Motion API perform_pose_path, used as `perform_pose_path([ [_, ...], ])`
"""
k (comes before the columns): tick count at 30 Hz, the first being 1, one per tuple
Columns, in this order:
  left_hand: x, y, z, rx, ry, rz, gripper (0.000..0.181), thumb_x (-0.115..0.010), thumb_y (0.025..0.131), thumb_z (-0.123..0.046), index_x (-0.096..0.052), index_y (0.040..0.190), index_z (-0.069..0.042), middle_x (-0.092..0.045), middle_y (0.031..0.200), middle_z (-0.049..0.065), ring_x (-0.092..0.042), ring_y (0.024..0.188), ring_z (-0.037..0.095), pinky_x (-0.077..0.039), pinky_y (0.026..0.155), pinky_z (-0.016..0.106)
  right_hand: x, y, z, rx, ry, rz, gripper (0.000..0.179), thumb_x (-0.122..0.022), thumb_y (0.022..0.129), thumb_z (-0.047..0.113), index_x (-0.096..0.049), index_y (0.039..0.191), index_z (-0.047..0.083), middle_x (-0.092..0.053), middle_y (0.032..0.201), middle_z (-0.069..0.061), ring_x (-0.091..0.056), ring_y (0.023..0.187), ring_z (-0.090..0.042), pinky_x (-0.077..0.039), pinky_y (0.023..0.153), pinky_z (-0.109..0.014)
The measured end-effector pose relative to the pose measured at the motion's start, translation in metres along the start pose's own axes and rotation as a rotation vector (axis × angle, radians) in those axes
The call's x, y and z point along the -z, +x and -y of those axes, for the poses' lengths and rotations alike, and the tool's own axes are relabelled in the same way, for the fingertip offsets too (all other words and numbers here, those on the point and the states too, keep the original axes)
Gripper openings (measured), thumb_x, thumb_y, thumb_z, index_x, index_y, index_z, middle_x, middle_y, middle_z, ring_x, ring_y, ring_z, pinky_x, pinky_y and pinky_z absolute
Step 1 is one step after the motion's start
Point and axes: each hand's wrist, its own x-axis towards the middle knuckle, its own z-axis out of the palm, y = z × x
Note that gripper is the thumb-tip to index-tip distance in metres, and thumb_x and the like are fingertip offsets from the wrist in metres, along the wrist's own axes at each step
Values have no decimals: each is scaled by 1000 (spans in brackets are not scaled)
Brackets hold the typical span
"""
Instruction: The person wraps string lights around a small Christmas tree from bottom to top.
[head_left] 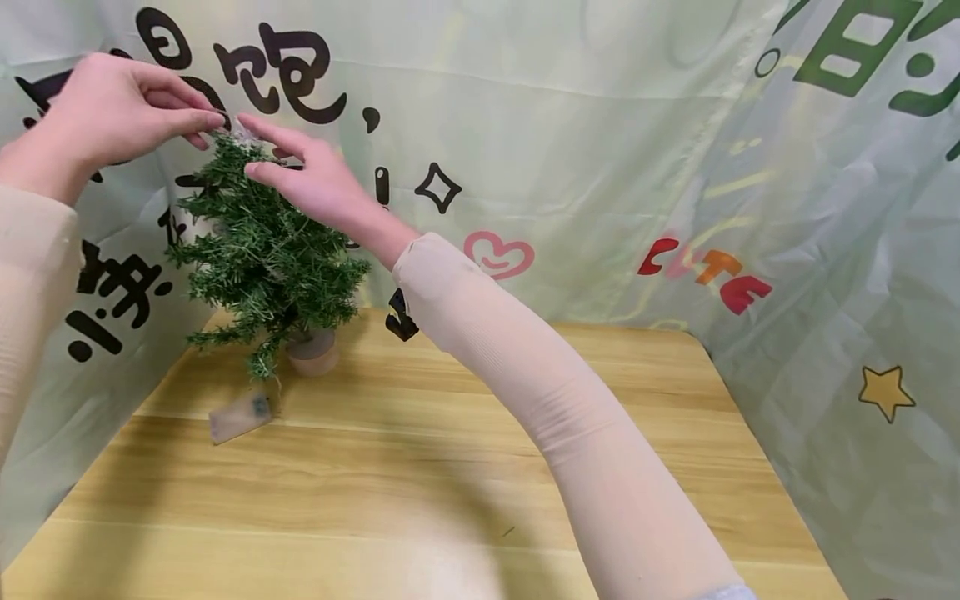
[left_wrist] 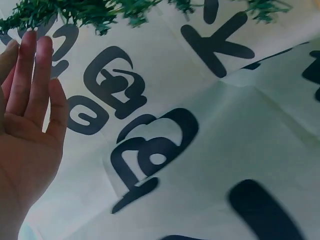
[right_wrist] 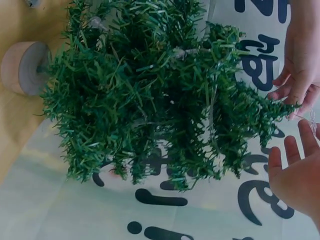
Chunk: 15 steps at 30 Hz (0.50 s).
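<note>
A small artificial Christmas tree (head_left: 262, 242) in a round pot (head_left: 313, 354) stands at the table's back left. At its top, my left hand (head_left: 127, 112) brings thumb and index fingertip together and seems to pinch a clear strand (head_left: 243, 133); the exact contact is too small to see. My right hand (head_left: 315, 179) reaches beside the tip, its index finger extended and thumb apart. In the right wrist view, thin clear wire (right_wrist: 211, 115) runs among the branches. A loose bit of the strand (right_wrist: 313, 120) hangs by the fingers of my right hand (right_wrist: 297, 175).
A pale tag (head_left: 240, 417) lies on the wooden table (head_left: 420, 467) in front of the tree. Printed cloth (head_left: 585, 167) encloses the back and sides, close behind the tree. A tiny dark sliver (head_left: 508, 531) is near the front.
</note>
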Motion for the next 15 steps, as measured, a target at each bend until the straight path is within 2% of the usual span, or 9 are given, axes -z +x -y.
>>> perform_pose_path([
  [2,-2,-6,4,8,-46,-23,18,-66,100,-48,-71,105,-31,-64,69,-35,-54,76,-13,-32,77,21,-2,-1,3,7,-15,12,61,-63,105,31,-38,161,37,-38,160,25,-41,137,6,-36,105,-14],
  [4,-4,-12,8,12,-112,-38,15,-67,100,-46,-72,105,-33,-66,73,-34,-58,75,-13,-35,81,18,-3,-2,5,14,-32,24,62,-63,105,31,-38,161,37,-37,160,26,-39,138,7,-34,108,-15],
  [9,-9,-23,16,5,-321,-80,17,-74,98,-35,-75,112,-25,-72,80,-30,-66,71,-11,-40,79,5,-7,-4,9,43,-63,45,62,-63,105,30,-38,161,35,-41,160,22,-38,140,5,-31,113,-18],
  [12,-13,-33,19,-13,-394,-109,17,-77,96,-29,-76,111,-20,-73,79,-27,-68,69,-9,-43,72,3,-9,-6,12,44,-73,53,58,-62,106,31,-42,159,35,-53,151,15,-49,128,3,-40,104,-18],
  [15,-18,-42,20,-27,-378,-138,14,-78,96,-29,-78,108,-23,-72,76,-26,-66,68,-7,-44,65,8,-11,-9,12,35,-40,43,50,-61,107,32,-48,156,33,-62,134,12,-55,109,4,-47,90,-17],
])
